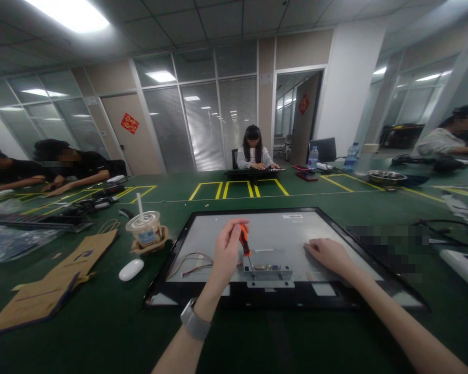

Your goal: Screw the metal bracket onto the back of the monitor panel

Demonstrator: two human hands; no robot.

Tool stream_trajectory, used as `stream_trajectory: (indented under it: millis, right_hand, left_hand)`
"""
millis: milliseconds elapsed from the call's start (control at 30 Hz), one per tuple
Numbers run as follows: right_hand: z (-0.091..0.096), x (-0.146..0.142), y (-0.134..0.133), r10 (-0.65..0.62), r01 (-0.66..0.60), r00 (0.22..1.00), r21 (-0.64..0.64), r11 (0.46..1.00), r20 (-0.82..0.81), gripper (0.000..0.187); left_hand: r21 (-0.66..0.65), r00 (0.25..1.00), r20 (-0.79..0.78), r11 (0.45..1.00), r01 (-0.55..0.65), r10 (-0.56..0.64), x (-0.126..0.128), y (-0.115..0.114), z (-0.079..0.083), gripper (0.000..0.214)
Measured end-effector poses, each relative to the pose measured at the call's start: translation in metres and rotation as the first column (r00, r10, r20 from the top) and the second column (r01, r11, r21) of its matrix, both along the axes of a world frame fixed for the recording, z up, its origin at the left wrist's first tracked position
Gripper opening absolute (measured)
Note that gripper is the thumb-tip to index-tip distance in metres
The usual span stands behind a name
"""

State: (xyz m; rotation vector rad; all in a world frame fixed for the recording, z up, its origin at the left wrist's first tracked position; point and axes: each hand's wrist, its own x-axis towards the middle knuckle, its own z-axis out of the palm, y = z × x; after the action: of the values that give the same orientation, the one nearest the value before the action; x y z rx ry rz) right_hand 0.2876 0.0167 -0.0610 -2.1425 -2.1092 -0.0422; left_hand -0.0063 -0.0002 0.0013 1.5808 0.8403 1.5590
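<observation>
My left hand (228,241) grips a screwdriver (245,240) with an orange and black handle. Its shaft points down at a metal bracket (269,276) with connector ports, near the front edge of a monitor panel (203,228). The panel lies back side up in a black frame. Over the panel's right part is my right hand (329,253), with its fingers curled in. Whether anything small is between those fingers is hidden. Thin wires (193,265) lie on the panel to the left of the bracket.
On the green table (113,322), left of the panel, are a lidded cup with a straw (145,228), a white mouse-like case (131,269) and a brown paper bag (58,280). A metal bowl (386,177) stands at back right. Other people sit around the table.
</observation>
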Motion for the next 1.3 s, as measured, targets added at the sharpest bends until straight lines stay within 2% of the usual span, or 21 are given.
stream_trajectory:
  millis: [100, 233, 333, 433, 533, 733, 933, 1133, 1300]
  right_hand:
    - [0.001, 0.000, -0.001, 0.005, -0.005, 1.000, 0.007, 1.000, -0.005, 0.042]
    - [0.001, -0.001, -0.001, 0.001, -0.001, 1.000, 0.003, 1.000, 0.010, 0.043]
    - [0.000, -0.001, 0.000, 0.004, -0.004, 1.000, 0.005, 1.000, 0.022, 0.043]
    - [-0.001, -0.001, 0.000, 0.009, -0.009, 1.000, 0.012, 1.000, 0.022, 0.042]
    - [-0.001, 0.000, 0.001, 0.004, -0.004, 1.000, 0.006, 1.000, 0.018, 0.042]
    - [0.000, -0.001, 0.000, 0.007, -0.008, 1.000, 0.013, 1.000, 0.029, 0.043]
    - [0.002, -0.002, -0.001, -0.006, 0.006, 1.000, -0.002, 1.000, 0.022, 0.044]
    - [0.001, -0.002, -0.002, 0.001, -0.001, 1.000, 0.004, 1.000, 0.014, 0.043]
    - [0.000, -0.001, -0.001, 0.003, -0.003, 1.000, -0.002, 1.000, 0.007, 0.042]
  left_hand:
    - [0.009, 0.998, 0.056, 1.000, 0.001, -0.002, 0.000, 0.002, -0.001, 0.028]
    - [0.056, 0.999, -0.001, 0.997, -0.046, 0.046, 0.000, -0.001, 0.004, 0.022]
    - [0.021, 0.999, -0.036, 0.999, -0.032, 0.033, -0.001, -0.001, 0.005, 0.022]
    - [-0.028, 1.000, 0.023, 1.000, 0.001, 0.000, -0.002, 0.002, 0.000, 0.026]
    - [-0.019, 0.997, 0.071, 1.000, 0.019, -0.017, -0.002, 0.003, -0.002, 0.027]
    - [-0.020, 1.000, 0.006, 1.000, 0.005, -0.005, -0.002, 0.003, 0.001, 0.022]
    - [-0.049, 0.982, 0.176, 0.996, 0.072, -0.062, -0.001, 0.005, -0.005, 0.025]
    - [-0.063, 0.997, 0.074, 0.997, 0.040, -0.035, -0.001, 0.001, 0.000, 0.023]
    - [-0.067, 0.989, 0.136, 0.996, 0.065, -0.056, -0.002, 0.004, -0.003, 0.028]
